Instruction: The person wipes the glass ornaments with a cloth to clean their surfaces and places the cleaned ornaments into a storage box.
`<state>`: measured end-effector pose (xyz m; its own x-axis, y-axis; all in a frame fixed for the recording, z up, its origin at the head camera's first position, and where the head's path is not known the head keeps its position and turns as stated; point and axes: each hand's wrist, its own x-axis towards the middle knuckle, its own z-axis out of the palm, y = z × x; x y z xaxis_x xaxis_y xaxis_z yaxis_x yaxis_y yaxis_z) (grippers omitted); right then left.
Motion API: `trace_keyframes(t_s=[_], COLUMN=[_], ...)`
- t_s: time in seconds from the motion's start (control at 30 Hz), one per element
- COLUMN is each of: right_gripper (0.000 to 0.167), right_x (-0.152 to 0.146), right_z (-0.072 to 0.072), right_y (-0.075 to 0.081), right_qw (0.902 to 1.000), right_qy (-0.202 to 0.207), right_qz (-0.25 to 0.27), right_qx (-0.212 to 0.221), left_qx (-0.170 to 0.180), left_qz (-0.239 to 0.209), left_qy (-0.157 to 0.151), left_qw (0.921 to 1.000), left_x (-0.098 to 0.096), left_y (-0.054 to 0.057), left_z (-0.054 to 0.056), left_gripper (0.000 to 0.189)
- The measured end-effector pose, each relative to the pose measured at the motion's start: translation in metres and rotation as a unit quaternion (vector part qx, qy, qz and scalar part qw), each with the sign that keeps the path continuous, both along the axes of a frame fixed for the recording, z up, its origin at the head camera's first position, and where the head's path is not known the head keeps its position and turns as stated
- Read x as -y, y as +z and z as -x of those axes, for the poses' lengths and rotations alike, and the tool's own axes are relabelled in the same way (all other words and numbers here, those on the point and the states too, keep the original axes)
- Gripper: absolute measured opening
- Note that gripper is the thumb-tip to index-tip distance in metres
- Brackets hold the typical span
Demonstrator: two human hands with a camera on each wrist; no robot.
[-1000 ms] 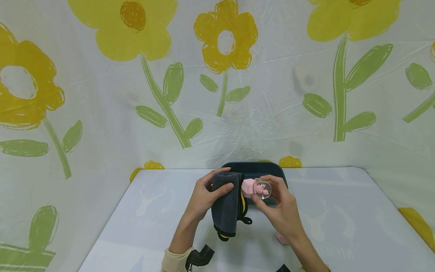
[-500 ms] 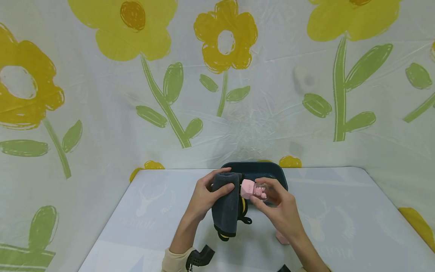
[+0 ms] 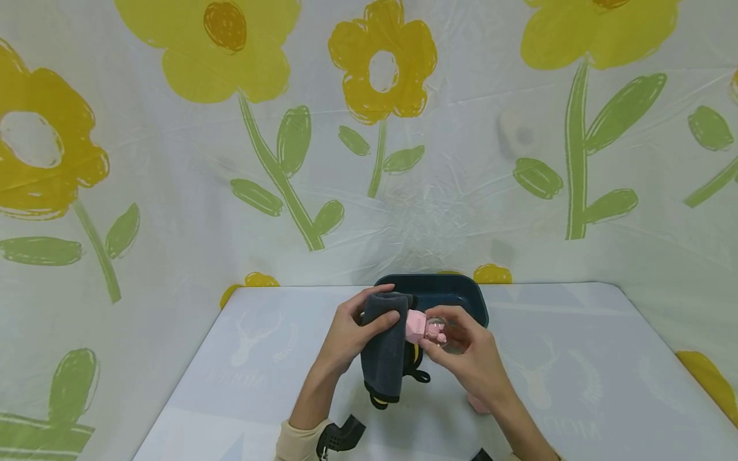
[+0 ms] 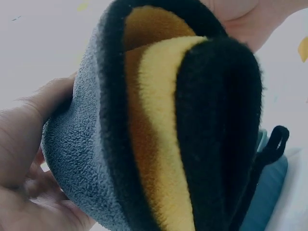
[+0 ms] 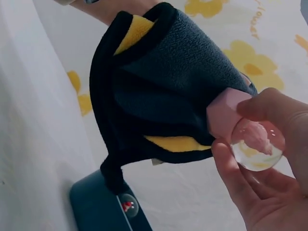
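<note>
My left hand (image 3: 348, 330) grips a folded grey cloth (image 3: 383, 349) with yellow inner faces, black edging and a black loop. The thumb lies across its front; the other fingers are mostly behind it. In the left wrist view, the cloth's (image 4: 159, 120) layers curve round one another. My right hand (image 3: 475, 352) pinches a small snow globe (image 3: 416, 326) with a faceted pink base and a pink figure in a clear ball. The globe lies sideways, its base against the cloth's right side. In the right wrist view, thumb and fingers hold the globe (image 5: 257, 144) near where ball meets base.
A dark teal bin (image 3: 455, 285) stands behind the hands at the table's (image 3: 259, 358) far edge. Inside it, the right wrist view shows a clear ball with a red figure (image 5: 128, 206). A pink object (image 3: 477, 403) sits by my right forearm, partly hidden.
My right hand has shifted slightly left and down with the snow globe, bringing its base closer against the cloth. The left hand and cloth have barely moved.
</note>
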<state>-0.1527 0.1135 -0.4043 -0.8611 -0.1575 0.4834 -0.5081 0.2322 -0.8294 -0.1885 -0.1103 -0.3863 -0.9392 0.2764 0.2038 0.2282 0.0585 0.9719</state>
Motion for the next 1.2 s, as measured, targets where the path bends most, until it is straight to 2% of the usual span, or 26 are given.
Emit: trace_keyframes(t_s=[0.13,0.23,0.43,0.6,0.73,0.83,0.9,1.03,1.1,1.2], right_gripper=[0.043,0.046,0.048,0.049,0.047,0.042,0.039,0.034,0.033,0.032], right_x=[-0.001,0.000,0.002,0.003,0.004,0.004,0.005,0.004,0.004,0.004], right_z=[0.001,0.001,0.002,0.002,0.001,0.000,-0.001,0.000,0.001,0.002], right_y=[-0.001,-0.002,-0.003,-0.004,-0.003,-0.003,-0.002,0.000,0.001,0.003], right_qw=[0.9987,0.9956,0.9868,0.9870,0.9945,0.9992,0.9986,0.9852,0.9778,0.9719], right_qy=[0.038,0.051,0.039,0.030,0.009,0.000,0.002,0.015,0.017,0.011], right_qz=[-0.016,-0.042,-0.084,-0.087,-0.069,-0.039,-0.010,0.052,0.067,0.066], right_qx=[-0.031,-0.066,-0.133,-0.132,-0.079,-0.006,0.052,0.163,0.198,0.226], left_qx=[0.000,0.001,0.005,0.003,-0.011,-0.029,-0.041,-0.057,-0.062,-0.062], left_qz=[-0.003,-0.002,0.000,0.001,0.006,0.017,0.021,0.030,0.035,0.043], left_qy=[-0.004,-0.007,-0.020,-0.027,-0.030,-0.032,-0.034,-0.029,-0.027,-0.023], left_qw=[1.0000,1.0000,0.9998,0.9996,0.9995,0.9989,0.9984,0.9975,0.9971,0.9969], left_x=[-0.001,-0.002,-0.004,-0.004,-0.004,-0.006,-0.007,-0.010,-0.012,-0.013], left_y=[0.000,-0.001,-0.002,-0.002,-0.001,-0.001,-0.002,-0.003,-0.003,-0.004], left_z=[0.000,0.000,0.000,0.000,-0.001,-0.002,-0.003,-0.004,-0.004,-0.004], left_gripper=[0.045,0.045,0.044,0.047,0.049,0.051,0.053,0.055,0.057,0.058])
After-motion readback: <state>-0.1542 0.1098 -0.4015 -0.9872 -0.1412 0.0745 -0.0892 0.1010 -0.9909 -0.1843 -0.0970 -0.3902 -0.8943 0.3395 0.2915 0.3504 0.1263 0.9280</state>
